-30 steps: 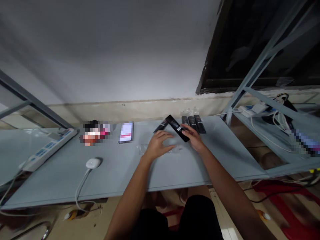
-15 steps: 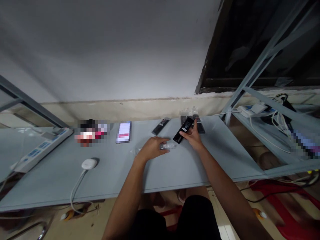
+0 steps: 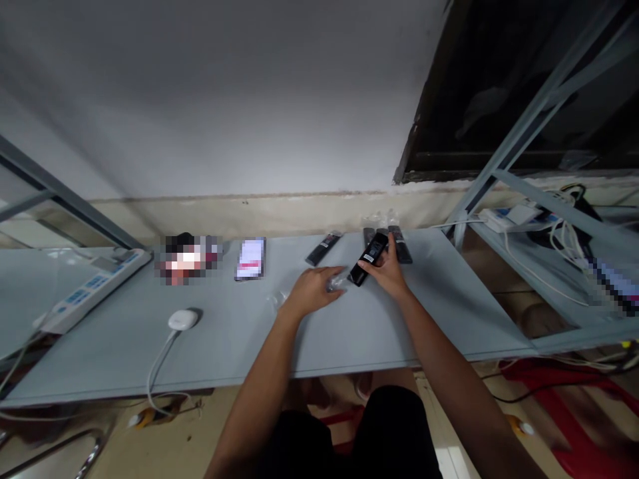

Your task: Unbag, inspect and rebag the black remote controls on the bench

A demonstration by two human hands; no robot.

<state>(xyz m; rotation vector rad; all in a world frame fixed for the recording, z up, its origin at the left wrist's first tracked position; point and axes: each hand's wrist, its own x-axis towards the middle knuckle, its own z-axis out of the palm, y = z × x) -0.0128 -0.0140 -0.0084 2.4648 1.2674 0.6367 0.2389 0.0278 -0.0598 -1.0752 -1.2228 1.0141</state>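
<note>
My right hand (image 3: 388, 267) holds a slim black remote control (image 3: 368, 259) at a tilt, thumb on one side and fingers on the other. A pale label shows on the remote's face. Beside it, my left hand (image 3: 315, 291) curls round a crumpled clear plastic bag (image 3: 337, 282), which shows between thumb and fingers and again past the wrist. The bag's near end lies close to the remote's lower end; whether they touch I cannot tell. Behind my hands lies another dark remote (image 3: 323, 249). Several bagged remotes (image 3: 401, 245) sit near the wall, partly hidden by the held one.
A phone with a lit screen (image 3: 250, 259) lies left of centre, with a blurred-out pile (image 3: 188, 258) beyond it. Nearer stands a white round charger (image 3: 182, 320) with a cable. A power strip (image 3: 94, 291) lies at the left, and metal frame bars (image 3: 519, 133) rise on the right.
The view has shifted slightly. My left hand's fingers are a little straighter over the bag, close to the remote's lower end. My right hand keeps its hold on the remote.
</note>
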